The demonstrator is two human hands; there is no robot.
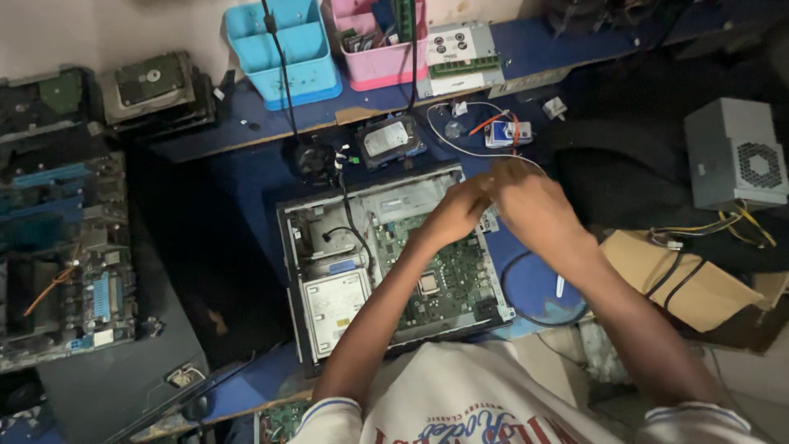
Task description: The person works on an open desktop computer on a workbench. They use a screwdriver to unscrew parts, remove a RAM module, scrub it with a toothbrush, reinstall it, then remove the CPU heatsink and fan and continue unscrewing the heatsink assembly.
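Note:
An opened desktop computer case (306,215) lies flat on the blue table, showing a green motherboard (448,275) and a silver drive cage (333,304). My left hand (454,215) and my right hand (526,197) meet over the case's far right corner, fingers bunched together. The hands are blurred, and I cannot tell whether they hold anything. A white cable (460,148) loops just beyond them.
A hard drive (389,140) and a small black fan (315,158) lie behind the case. Blue (283,49) and pink (382,45) bins stand at the back. Old circuit boards (62,247) are stacked left. A grey power supply (734,152) and cardboard (682,279) sit right.

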